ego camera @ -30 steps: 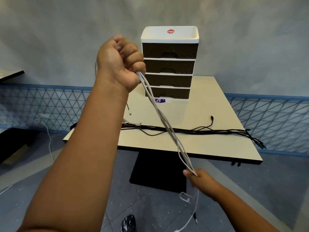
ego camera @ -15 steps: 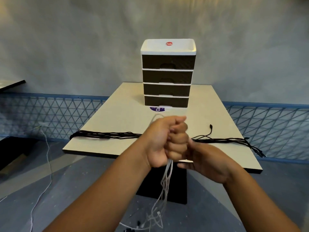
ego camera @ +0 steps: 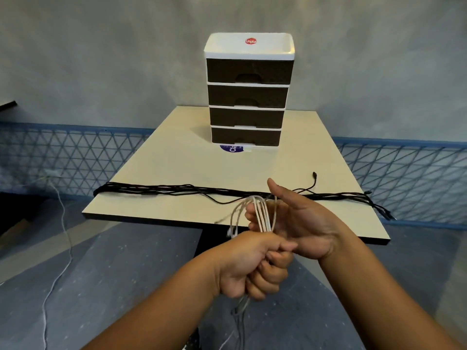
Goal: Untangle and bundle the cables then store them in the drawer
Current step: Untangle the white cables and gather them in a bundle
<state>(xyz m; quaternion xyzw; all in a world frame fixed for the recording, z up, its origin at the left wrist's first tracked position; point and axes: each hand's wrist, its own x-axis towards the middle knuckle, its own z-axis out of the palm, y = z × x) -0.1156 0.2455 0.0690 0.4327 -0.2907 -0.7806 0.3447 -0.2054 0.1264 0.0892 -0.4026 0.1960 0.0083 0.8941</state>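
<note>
My left hand is a closed fist around a bunch of white cables. Their strands loop up over the fingers of my right hand, whose palm is open and thumb raised, and the loose ends hang below my left fist. A long bundle of black cables lies stretched across the near part of the beige table, its ends draping off both sides. The drawer unit, white-topped with four dark drawers, all closed, stands at the table's far middle.
A purple sticker lies on the table in front of the drawer unit. A thin white cord trails over the grey floor at left. A blue mesh fence runs behind the table. A dark object sits at far left.
My left fist came down from high in front of the drawers to just before the table edge. My right hand rose to meet it and now has white cable loops over its fingers.
</note>
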